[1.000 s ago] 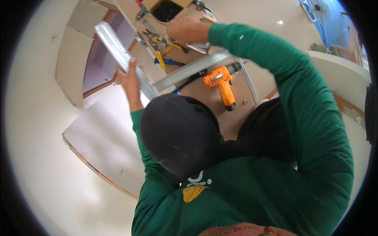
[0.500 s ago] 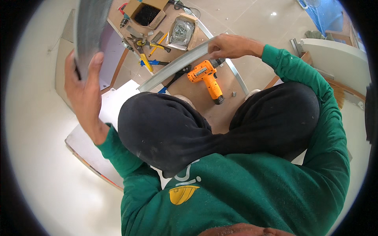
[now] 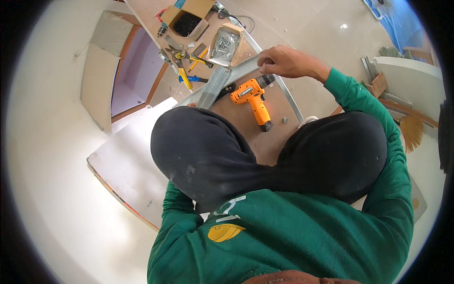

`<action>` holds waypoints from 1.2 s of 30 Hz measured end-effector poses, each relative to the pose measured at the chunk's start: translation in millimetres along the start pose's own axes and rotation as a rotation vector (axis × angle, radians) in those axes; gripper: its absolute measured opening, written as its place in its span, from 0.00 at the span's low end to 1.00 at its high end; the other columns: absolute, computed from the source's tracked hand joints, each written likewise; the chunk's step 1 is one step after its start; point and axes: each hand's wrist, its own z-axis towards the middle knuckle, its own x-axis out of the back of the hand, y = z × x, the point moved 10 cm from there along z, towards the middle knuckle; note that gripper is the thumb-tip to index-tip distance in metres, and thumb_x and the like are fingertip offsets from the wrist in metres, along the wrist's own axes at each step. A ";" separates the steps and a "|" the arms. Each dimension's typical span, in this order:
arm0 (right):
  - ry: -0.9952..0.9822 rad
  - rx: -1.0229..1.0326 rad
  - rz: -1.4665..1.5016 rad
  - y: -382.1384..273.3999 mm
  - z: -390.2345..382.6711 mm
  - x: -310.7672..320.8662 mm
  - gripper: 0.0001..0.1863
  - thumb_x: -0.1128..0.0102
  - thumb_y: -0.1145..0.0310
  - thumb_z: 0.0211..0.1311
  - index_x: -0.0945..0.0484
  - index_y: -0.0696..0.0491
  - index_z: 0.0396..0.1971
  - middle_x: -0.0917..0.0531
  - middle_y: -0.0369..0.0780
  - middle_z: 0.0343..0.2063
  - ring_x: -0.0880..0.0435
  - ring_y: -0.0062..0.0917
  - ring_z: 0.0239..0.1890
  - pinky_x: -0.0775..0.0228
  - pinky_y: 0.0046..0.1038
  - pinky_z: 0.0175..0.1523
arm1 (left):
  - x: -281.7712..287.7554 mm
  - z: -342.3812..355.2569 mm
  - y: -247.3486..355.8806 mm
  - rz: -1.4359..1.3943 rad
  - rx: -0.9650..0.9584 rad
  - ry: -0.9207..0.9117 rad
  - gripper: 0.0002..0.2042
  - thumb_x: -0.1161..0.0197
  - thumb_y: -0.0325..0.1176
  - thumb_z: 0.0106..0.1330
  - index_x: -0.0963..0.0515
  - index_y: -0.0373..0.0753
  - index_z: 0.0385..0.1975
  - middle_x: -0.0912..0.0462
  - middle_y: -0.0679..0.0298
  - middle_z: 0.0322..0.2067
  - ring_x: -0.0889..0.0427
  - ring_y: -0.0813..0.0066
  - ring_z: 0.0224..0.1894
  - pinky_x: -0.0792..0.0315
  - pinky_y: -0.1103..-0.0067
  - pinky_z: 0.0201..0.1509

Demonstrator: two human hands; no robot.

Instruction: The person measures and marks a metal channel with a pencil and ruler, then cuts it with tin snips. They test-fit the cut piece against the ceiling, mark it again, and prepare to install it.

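My right hand [image 3: 288, 62] pinches the far end of a grey metal channel [image 3: 243, 68], which slants down toward my left knee. A second metal channel [image 3: 213, 90] crosses it at an angle, its near end by the knee. Of my left hand [image 3: 191, 104] only a sliver of skin shows beside the channels' near ends; the knee hides its fingers. Just below the right hand, an orange cordless drill [image 3: 250, 97] lies on a brown board [image 3: 246, 125].
Beyond the channels are an open box of screws [image 3: 224, 46], a box of black screws [image 3: 185, 23], yellow-handled snips [image 3: 182, 68] and a pencil [image 3: 197, 57]. A white panel [image 3: 137, 146] lies at left. A broom head [image 3: 410, 132] stands at right.
My left hand has come down from the upper left and gone mostly behind the knee. The raised channel now crosses the other one. My right hand stays at the first channel's end.
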 end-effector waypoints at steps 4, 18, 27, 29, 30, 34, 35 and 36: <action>-0.016 -0.094 0.004 16.3 -14.9 -4.1 0.19 0.32 0.59 0.73 0.13 0.60 0.50 0.10 0.51 0.40 0.10 0.42 0.42 0.19 0.42 0.51 | -36.3 -5.1 -29.8 -0.014 0.072 -0.070 0.28 0.15 0.42 0.62 0.18 0.33 0.56 0.09 0.55 0.41 0.09 0.64 0.43 0.18 0.68 0.51; 0.167 -0.102 0.224 37.2 -59.7 32.9 0.20 0.34 0.58 0.76 0.14 0.59 0.53 0.11 0.46 0.43 0.13 0.36 0.46 0.22 0.39 0.53 | 15.8 -42.1 57.5 -0.160 -0.047 0.079 0.29 0.20 0.47 0.67 0.20 0.33 0.58 0.09 0.53 0.40 0.08 0.59 0.44 0.17 0.65 0.52; 0.151 0.005 0.020 -200.1 -177.8 88.8 0.24 0.23 0.62 0.66 0.16 0.54 0.59 0.14 0.44 0.42 0.15 0.42 0.47 0.24 0.41 0.56 | 210.9 -169.9 334.2 0.641 -0.717 0.814 0.37 0.18 0.32 0.56 0.21 0.53 0.70 0.10 0.59 0.49 0.09 0.58 0.47 0.16 0.62 0.54; 0.061 -0.065 -0.040 -189.5 -163.5 57.5 0.18 0.31 0.56 0.74 0.21 0.54 0.51 0.16 0.44 0.40 0.14 0.42 0.46 0.24 0.40 0.51 | 157.6 -172.5 373.7 0.724 -0.857 0.582 0.36 0.23 0.25 0.51 0.18 0.54 0.66 0.18 0.62 0.39 0.16 0.58 0.41 0.22 0.62 0.43; -0.013 -0.177 -0.101 -179.6 -168.8 54.0 0.18 0.32 0.56 0.75 0.21 0.55 0.50 0.16 0.45 0.40 0.14 0.42 0.47 0.23 0.41 0.52 | 130.5 -169.8 383.6 0.754 -0.945 0.463 0.31 0.24 0.24 0.54 0.17 0.53 0.61 0.22 0.62 0.36 0.19 0.60 0.40 0.26 0.63 0.41; -0.124 -0.366 0.045 -173.9 -182.5 45.3 0.17 0.35 0.56 0.76 0.21 0.56 0.47 0.14 0.47 0.40 0.13 0.45 0.49 0.22 0.44 0.54 | 86.3 -152.3 365.2 0.638 -0.898 0.005 0.29 0.21 0.27 0.51 0.16 0.48 0.57 0.21 0.62 0.35 0.15 0.56 0.41 0.26 0.61 0.42; -0.168 -0.440 0.033 -170.0 -188.6 40.6 0.17 0.35 0.56 0.76 0.20 0.57 0.47 0.14 0.49 0.40 0.13 0.47 0.49 0.23 0.46 0.54 | 81.8 -154.3 364.4 0.625 -0.916 -0.029 0.27 0.21 0.28 0.52 0.16 0.47 0.56 0.21 0.63 0.35 0.15 0.56 0.42 0.27 0.61 0.41; -0.212 -0.514 0.019 -164.2 -195.3 31.5 0.18 0.34 0.57 0.75 0.19 0.58 0.47 0.13 0.50 0.41 0.13 0.49 0.48 0.23 0.48 0.54 | 74.3 -157.2 361.4 0.606 -0.910 -0.076 0.27 0.22 0.28 0.52 0.17 0.47 0.56 0.20 0.63 0.36 0.15 0.57 0.42 0.27 0.61 0.43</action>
